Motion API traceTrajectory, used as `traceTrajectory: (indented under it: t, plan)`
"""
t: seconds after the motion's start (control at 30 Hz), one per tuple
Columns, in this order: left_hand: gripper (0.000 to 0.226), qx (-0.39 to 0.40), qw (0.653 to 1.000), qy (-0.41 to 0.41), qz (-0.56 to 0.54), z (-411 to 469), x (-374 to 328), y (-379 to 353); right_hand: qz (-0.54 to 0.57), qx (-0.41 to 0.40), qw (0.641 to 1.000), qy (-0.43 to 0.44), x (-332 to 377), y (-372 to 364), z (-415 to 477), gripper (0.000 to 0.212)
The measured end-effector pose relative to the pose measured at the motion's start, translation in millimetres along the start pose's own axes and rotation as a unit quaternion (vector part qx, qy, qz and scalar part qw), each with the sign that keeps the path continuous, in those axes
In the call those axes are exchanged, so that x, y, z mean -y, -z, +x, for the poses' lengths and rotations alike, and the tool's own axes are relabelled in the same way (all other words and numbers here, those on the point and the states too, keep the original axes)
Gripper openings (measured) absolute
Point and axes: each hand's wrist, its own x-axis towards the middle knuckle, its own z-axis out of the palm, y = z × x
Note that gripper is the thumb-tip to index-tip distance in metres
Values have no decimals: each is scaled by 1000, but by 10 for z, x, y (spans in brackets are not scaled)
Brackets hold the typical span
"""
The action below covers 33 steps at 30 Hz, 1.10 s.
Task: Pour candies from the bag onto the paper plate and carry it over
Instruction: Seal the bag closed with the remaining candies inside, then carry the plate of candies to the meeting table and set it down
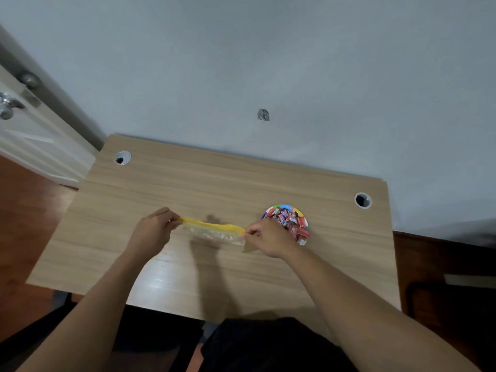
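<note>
A clear plastic bag (214,232) with a yellow zip strip is stretched flat just above the wooden desk (188,183). My left hand (154,228) pinches its left end and my right hand (268,237) pinches its right end. The bag looks empty. Right behind my right hand sits a colourful paper plate (284,208) heaped with wrapped candies (291,222), mostly red and purple. My right hand hides the plate's near-left rim.
The desk stands against a grey wall, with a cable hole at the back left (122,157) and another at the back right (363,200). A white door with metal knobs (8,106) stands at the left. Dark wooden furniture (442,264) borders the desk's right side.
</note>
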Motion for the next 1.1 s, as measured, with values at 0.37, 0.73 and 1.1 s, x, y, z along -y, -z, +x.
traceTrajectory:
  t: [0.37,0.73,1.1]
  plan:
    - [33,-86,987,88,-103,318,-277,-18,120,-53,989,-68,-68,271,158,30]
    - [25,70,971,62,-218,559,-902,-724,122,-156,944,-263,-1211,518,-174,21]
    - [30,206,902,191,-328,712,-1350,-1585,310,-119,849,-410,-1961,10,-399,17]
